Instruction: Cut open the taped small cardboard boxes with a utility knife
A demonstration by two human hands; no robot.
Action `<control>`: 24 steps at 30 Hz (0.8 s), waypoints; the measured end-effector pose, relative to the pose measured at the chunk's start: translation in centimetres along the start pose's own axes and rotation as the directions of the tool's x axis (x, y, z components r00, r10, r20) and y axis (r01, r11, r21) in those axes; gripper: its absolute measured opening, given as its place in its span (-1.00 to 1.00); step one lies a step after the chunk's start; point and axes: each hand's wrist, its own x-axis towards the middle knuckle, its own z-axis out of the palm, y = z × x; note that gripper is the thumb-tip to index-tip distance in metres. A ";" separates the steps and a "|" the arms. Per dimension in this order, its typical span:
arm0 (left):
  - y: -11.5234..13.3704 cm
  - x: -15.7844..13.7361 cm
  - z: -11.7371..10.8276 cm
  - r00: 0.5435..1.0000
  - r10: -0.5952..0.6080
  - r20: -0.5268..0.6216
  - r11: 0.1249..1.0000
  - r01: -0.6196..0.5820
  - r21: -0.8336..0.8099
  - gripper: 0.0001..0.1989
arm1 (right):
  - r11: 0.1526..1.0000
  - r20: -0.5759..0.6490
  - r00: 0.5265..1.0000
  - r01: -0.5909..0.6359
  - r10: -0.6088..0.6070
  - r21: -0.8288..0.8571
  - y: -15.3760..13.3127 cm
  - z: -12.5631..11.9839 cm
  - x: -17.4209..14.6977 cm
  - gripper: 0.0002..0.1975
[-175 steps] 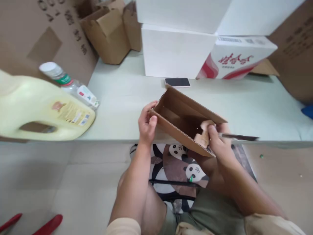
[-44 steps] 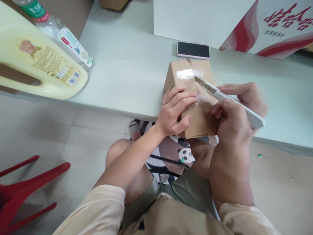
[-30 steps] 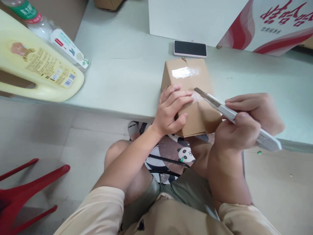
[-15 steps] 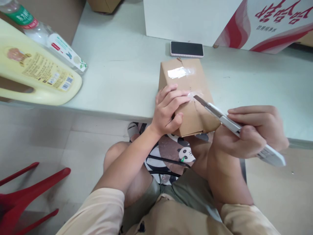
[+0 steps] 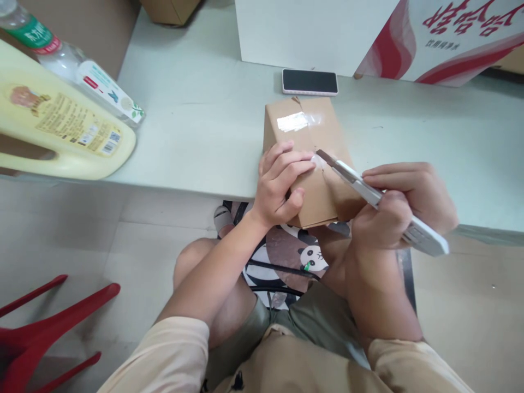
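A brown cardboard box (image 5: 317, 191) sits at the near edge of the table, with clear tape across its top seam and a shiny patch towards the far end. My left hand (image 5: 280, 183) grips it from the left, fingers stretched over the top and thumb near the front edge. In my right hand (image 5: 405, 204) is a white utility knife (image 5: 370, 194) with its blade out. The blade tip is at the tape near the seam, close to my left fingertips; whether it cuts in is hard to tell.
Beyond the box lies a phone (image 5: 310, 82). Behind it stands a white carton with red print (image 5: 303, 33). At left are a large yellow jug (image 5: 82, 128) and a clear bottle (image 5: 67, 63). A red stool (image 5: 36, 344) stands on the floor.
My right hand has moved left and slightly away from me, bringing the knife tip further along the seam towards the far end. The left hand stays on the box.
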 end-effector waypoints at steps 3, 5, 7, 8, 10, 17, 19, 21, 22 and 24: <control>0.1 0.1 -0.1 1.000 0.006 -0.015 1.000 -0.006 -0.002 -0.39 | 0.999 0.007 1.000 0.018 -0.019 0.028 0.4 0.3 0.1 -0.85; 0.1 0.1 -0.1 1.000 0.005 -0.014 1.000 -0.005 0.013 -0.39 | 0.999 0.000 1.000 0.025 -0.025 0.048 0.5 0.4 0.1 -0.86; 0.1 0.1 -0.1 1.000 -0.003 -0.008 0.999 0.004 0.033 -0.39 | 0.999 -0.007 1.000 0.010 -0.010 0.047 0.3 0.1 0.1 -0.86; 0.1 0.1 0.0 1.000 -0.006 -0.010 0.999 0.006 0.039 -0.40 | 0.999 -0.019 1.000 0.004 -0.004 0.044 0.1 -0.1 0.1 -0.86; 0.2 0.1 0.0 1.000 -0.003 -0.020 0.999 0.004 0.037 -0.41 | 0.999 -0.036 0.999 -0.013 0.014 0.039 -0.3 -0.7 0.0 -0.85; 0.3 0.4 0.0 0.994 0.046 -0.101 0.999 -0.045 0.008 -0.43 | 1.000 0.060 0.998 -0.008 0.008 -0.010 -0.6 -1.7 -0.3 -0.76; 0.2 0.4 0.1 0.994 0.043 -0.097 0.998 -0.038 0.050 -0.41 | 0.998 -0.049 0.998 0.038 -0.036 0.041 0.0 -1.2 -0.4 -0.78; 0.1 0.4 0.2 0.995 0.040 -0.092 0.996 -0.032 0.085 -0.38 | 0.987 -0.177 0.981 0.103 -0.081 0.120 0.5 -0.4 -0.3 -0.79; 0.0 0.4 0.2 0.995 0.043 -0.091 0.995 -0.034 0.094 -0.37 | 0.978 -0.236 0.967 0.135 -0.096 0.158 0.7 -0.1 -0.3 -0.79; 0.0 0.4 0.1 0.994 0.052 -0.094 0.994 -0.043 0.097 -0.37 | 0.957 -0.315 0.942 0.193 -0.118 0.217 1.0 0.3 -0.2 -0.80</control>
